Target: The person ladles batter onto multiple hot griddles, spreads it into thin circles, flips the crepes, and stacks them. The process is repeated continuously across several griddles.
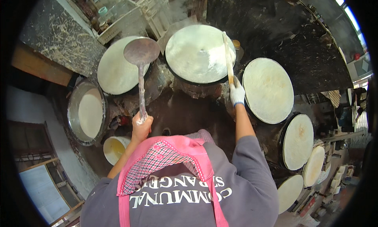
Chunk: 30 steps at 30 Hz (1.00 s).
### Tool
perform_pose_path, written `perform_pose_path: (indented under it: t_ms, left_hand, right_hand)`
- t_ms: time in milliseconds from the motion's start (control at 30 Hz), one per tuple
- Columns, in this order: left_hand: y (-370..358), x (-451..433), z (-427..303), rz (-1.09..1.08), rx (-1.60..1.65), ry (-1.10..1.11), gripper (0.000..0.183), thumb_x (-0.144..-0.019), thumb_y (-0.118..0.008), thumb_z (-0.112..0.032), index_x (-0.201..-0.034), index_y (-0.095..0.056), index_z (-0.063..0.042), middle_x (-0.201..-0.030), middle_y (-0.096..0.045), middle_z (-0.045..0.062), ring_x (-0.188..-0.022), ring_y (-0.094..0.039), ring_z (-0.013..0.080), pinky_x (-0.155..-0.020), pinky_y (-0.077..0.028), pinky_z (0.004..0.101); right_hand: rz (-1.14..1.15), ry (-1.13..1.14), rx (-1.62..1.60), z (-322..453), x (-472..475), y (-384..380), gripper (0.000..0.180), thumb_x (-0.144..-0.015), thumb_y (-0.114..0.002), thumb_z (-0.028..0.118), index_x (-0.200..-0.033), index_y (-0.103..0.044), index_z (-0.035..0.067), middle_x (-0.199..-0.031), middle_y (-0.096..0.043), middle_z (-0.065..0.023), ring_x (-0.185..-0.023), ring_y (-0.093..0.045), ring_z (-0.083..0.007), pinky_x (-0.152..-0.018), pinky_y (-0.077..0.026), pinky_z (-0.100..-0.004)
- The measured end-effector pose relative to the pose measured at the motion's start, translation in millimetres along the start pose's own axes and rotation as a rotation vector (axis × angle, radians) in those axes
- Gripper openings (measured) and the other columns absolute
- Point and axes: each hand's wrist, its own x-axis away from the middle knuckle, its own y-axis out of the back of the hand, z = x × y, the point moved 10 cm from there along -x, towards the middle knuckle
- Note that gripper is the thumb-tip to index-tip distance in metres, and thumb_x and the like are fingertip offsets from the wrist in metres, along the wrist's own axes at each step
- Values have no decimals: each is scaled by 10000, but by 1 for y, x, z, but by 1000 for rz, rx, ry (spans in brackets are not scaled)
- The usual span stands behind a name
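Observation:
My bare left hand (141, 127) grips the batter-smeared handle of a large round ladle (141, 51). The ladle's head is raised and hides the right part of a pale batter sheet (116, 70) on the left griddle. My right hand (237, 92), in a white knit glove, holds a long flat wooden spreader (228, 57). Its blade extends over the right side of the batter on the middle round griddle (200, 54). That batter looks wet and shiny near the blade. I cannot tell whether the blade touches it.
A metal basin (71, 109) of pale batter (91, 113) stands at left, above a white bucket (113, 150). On the right, several round griddles carry pale sheets (268, 91), some browned in spots (298, 142). Plastic crates (121, 24) and steam are at the back.

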Motion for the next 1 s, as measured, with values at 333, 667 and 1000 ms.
perform_pose_path:
  t_ms: [333,667,1000]
  left_hand:
    - [20,-12,-36,-16,-79,-76,192,-862,-642,-91,-745,-492,-62,-569,-484,-11,-430,-469,81,-399,-377,260]
    - [-12,-63,-48,310,-104,-30,185,-904,-665,-146,-820,-514,-81,-583,-484,-24,-450,-445,64,-420,-347,242]
    - [-77,-75,-48,756,144,229,194,-975,-545,-186,-854,-411,-116,-522,-385,-18,-416,-353,87,-401,-307,247]
  right_hand:
    - [22,20,104,48,-87,-27,480,-934,-546,303,-1330,-579,34,-1033,-662,-188,-898,-613,-277,-784,-468,-350]
    - [-179,225,171,49,30,-60,415,-963,-520,241,-1332,-561,56,-1136,-637,-295,-1088,-612,-430,-921,-489,-434]
    - [-144,146,224,46,51,-98,425,-973,-522,272,-1363,-546,104,-1051,-635,-323,-1022,-618,-455,-879,-497,-474]
